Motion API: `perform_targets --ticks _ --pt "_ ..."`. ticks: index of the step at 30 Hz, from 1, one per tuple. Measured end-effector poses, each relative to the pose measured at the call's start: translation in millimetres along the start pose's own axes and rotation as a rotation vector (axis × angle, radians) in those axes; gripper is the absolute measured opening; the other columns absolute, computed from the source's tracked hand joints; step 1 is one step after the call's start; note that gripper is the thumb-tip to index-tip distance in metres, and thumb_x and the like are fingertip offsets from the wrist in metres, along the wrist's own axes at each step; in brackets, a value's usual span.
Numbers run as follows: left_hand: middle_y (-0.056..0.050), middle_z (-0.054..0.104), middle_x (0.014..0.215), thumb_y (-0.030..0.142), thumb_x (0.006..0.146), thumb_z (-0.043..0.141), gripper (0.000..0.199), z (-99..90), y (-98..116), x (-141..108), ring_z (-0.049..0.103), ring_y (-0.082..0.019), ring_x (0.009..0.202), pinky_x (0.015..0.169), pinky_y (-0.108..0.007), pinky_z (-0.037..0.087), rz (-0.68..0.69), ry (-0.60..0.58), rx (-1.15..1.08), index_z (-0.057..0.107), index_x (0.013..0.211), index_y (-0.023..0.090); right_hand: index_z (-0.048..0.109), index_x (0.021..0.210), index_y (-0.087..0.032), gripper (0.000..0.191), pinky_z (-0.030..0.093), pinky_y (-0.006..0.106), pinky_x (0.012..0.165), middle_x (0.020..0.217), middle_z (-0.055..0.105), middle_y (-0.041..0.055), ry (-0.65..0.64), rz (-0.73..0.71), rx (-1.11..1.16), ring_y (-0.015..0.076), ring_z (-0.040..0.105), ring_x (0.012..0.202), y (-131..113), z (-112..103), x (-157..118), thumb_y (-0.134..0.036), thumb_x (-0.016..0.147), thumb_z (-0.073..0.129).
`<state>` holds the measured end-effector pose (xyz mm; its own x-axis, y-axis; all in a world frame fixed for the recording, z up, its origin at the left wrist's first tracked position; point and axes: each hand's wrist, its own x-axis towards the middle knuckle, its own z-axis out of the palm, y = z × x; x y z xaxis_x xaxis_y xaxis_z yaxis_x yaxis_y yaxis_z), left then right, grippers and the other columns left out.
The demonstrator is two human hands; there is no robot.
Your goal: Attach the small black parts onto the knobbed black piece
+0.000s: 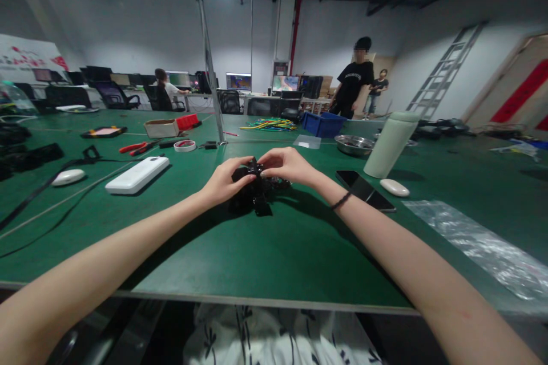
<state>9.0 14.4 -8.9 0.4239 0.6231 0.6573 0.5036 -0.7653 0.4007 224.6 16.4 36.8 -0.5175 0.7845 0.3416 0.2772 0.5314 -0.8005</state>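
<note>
On the green table (257,262), straight ahead of me, sits a dark, many-jointed black assembly (257,205); its exact kind is unclear. My left hand (226,179) grips its upper part from the left, thumb and fingers closed. From the right, my right hand (291,165) pinches the same upper part, fingertips almost meeting the left ones. The assembly's base and a small flat plate rest low by the table surface, below the hands. Fingers cover much of its top, so small details there are hidden.
Left lie a white power bank (137,175), a white mouse (68,177), red-handled pliers (133,147) and a tape roll (185,146). Right are a phone (363,189), a pale green bottle (390,145), a metal bowl (353,145), a blue bin (323,124) and a plastic bag (479,245).
</note>
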Motion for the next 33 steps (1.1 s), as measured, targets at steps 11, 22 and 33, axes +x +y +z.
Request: perform_targets --ticks 11,22,33 --pt "-0.011 0.065 0.116 0.04 0.087 0.054 0.045 0.1 -4.0 0.8 0.06 -0.024 0.109 0.097 -0.041 0.046 -0.007 0.016 0.038 0.054 0.125 0.016 0.067 0.089 -0.013 0.019 0.053 0.028 0.072 0.083 0.071 0.0053 0.036 0.049 -0.323 0.0158 0.066 0.077 -0.2 -12.1 0.0 -0.015 0.07 0.069" --pt "-0.011 0.064 0.117 0.039 0.089 0.053 0.044 1.8 -3.1 0.6 0.059 -0.025 0.11 0.096 -0.041 0.046 0.051 -0.017 0.046 0.053 0.128 0.018 0.055 0.121 -0.017 0.05 0.047 0.04 0.097 0.123 0.063 0.0113 -0.146 -0.094 -0.242 0.0215 0.06 0.112 -8.1 -3.5 -5.7 -0.021 0.073 0.071" --pt "-0.012 0.063 0.118 0.037 0.09 0.051 0.041 0.5 3.1 1.0 0.058 -0.024 0.11 0.096 -0.04 0.046 0.08 0.015 0.072 0.053 0.126 0.016 0.06 0.115 -0.014 0.048 0.047 0.038 0.094 0.116 0.065 0.0109 0.025 -0.137 -0.377 0.0218 0.061 0.104 -11.0 -11.1 -1.3 -0.022 0.07 0.072"
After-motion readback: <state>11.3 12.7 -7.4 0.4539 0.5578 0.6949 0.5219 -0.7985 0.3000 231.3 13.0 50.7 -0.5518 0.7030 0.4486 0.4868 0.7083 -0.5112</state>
